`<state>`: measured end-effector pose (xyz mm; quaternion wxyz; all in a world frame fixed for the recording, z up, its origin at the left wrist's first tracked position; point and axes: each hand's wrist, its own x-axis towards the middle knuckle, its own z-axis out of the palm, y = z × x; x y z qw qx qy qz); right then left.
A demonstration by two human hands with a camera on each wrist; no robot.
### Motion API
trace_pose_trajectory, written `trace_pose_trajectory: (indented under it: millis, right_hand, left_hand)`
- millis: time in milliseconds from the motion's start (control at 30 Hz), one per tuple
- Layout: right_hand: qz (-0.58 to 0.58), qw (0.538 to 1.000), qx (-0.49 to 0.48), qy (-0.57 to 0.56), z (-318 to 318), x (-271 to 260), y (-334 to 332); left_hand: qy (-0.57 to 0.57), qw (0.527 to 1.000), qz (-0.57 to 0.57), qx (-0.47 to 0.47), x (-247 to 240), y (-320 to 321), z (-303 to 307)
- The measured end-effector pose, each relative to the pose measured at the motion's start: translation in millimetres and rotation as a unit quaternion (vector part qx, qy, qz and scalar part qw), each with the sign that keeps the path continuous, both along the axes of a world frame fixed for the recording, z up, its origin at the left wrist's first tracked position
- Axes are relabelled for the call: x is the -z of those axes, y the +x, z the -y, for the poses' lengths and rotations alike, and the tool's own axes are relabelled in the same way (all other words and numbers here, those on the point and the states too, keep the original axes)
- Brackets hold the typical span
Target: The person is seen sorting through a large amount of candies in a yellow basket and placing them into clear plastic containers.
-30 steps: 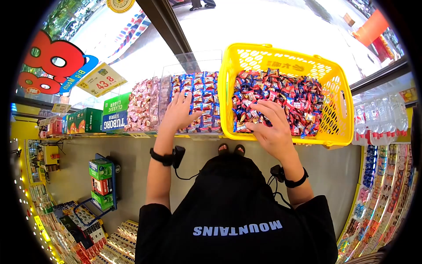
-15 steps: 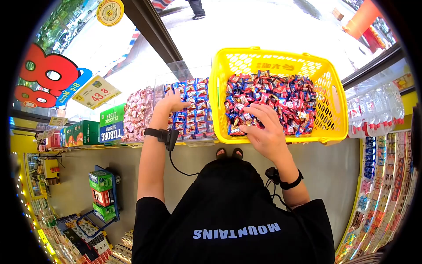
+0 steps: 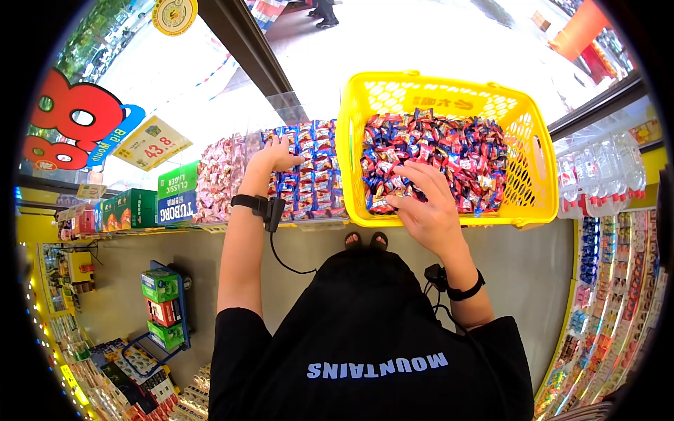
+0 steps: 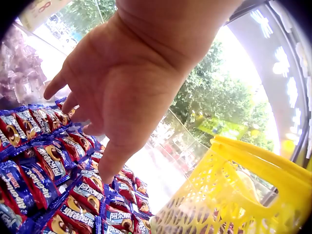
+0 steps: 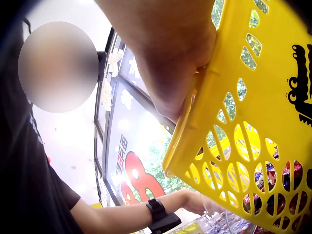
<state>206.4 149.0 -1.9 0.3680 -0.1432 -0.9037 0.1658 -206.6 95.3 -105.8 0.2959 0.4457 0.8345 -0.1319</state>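
My left hand [image 3: 270, 163] is over the neat rows of blue-and-red wrapped candies [image 3: 314, 165] in a clear bin. In the left wrist view its fingers point down at the far-left rows, thumb apart, with nothing seen in its grasp; the fingertips are partly hidden behind the hand. My right hand [image 3: 432, 214] reaches across the near rim of the yellow shopping basket [image 3: 523, 158]. Its bent fingers and thumb stand apart over a loose heap of red and blue wrapped candies [image 3: 460, 151]. The basket wall hides those fingers in the right wrist view.
Left of the candy rows are pink-wrapped candies [image 3: 219, 179] and a green-and-blue Tuborg box [image 3: 177, 193]. Bottled water packs [image 3: 604, 172] stand right of the basket. A window frame [image 3: 253, 63] runs behind. A loaded trolley [image 3: 165, 309] is on the floor.
My left hand, earlier spread flat above the candy rows, has shifted left and now bends its fingers down toward them. The right hand stays at the basket. The head view has shifted slightly.
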Motion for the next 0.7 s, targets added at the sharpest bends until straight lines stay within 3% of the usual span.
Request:
trace_pose_trajectory:
  millis: [267,367,467,567,700]
  right_hand:
    - [-0.005,1.0,0.001,-0.007,0.7,0.9,0.0]
    - [-0.004,1.0,-0.001,-0.009,0.7,-0.6,0.3]
    - [-0.007,1.0,-0.001,-0.005,0.5,-2.2,-0.1]
    - [-0.012,1.0,-0.002,0.0,-0.1,-2.1,0.8]
    - [-0.022,1.0,-0.008,0.005,0.2,-2.5,-0.2]
  left_hand:
    - [0.007,1.0,-0.008,0.016,-18.5,13.6,2.0]
    - [0.109,0.991,-0.055,0.049,-23.2,23.9,21.5]
    - [0.289,0.949,-0.086,0.087,-65.0,58.6,49.7]
    - [0.475,0.871,-0.049,0.116,-112.3,103.3,68.5]
    - [0.54,0.827,0.065,0.144,-143.5,156.4,80.0]
